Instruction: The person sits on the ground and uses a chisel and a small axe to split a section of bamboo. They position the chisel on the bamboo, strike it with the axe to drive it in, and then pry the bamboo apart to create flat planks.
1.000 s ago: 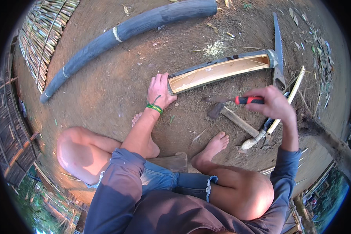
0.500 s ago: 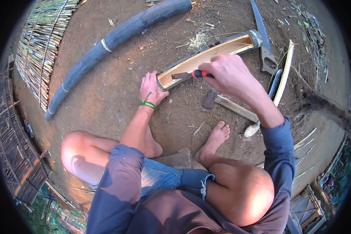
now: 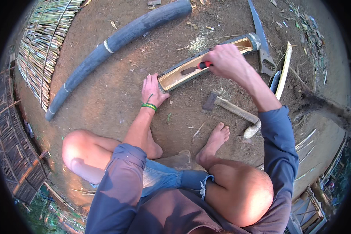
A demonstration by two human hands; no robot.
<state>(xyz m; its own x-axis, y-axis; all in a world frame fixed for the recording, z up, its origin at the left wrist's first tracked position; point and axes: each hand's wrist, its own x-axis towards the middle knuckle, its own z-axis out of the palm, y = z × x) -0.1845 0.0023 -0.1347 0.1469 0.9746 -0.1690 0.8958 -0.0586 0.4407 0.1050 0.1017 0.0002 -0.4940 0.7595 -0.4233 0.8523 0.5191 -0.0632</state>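
Observation:
A length of bamboo [image 3: 172, 81] with a long opening cut in its side lies slantwise on the ground in front of me, its pale inside showing. My left hand [image 3: 152, 91] grips its left end, fingers over the far side and thumb at the near side. In my right hand [image 3: 229, 61] is a chisel [image 3: 190, 70] with a red and black handle, the fist closed around it. The flat metal blade points left and sits over the opening; whether it touches the wood I cannot tell. My right hand covers part of the bamboo's middle.
An axe [image 3: 236, 110] lies on the dirt near my right foot. A handsaw [image 3: 266, 62] and a split bamboo strip [image 3: 284, 72] lie to the right. A long dark bamboo pole [image 3: 101, 52] curves across the far left, beside a mat of thin canes [image 3: 43, 46].
My right hand has shifted slightly right, drawing the chisel blade from near the bamboo's left end toward its middle. The bamboo's opening appears turned a little; my left hand keeps its hold.

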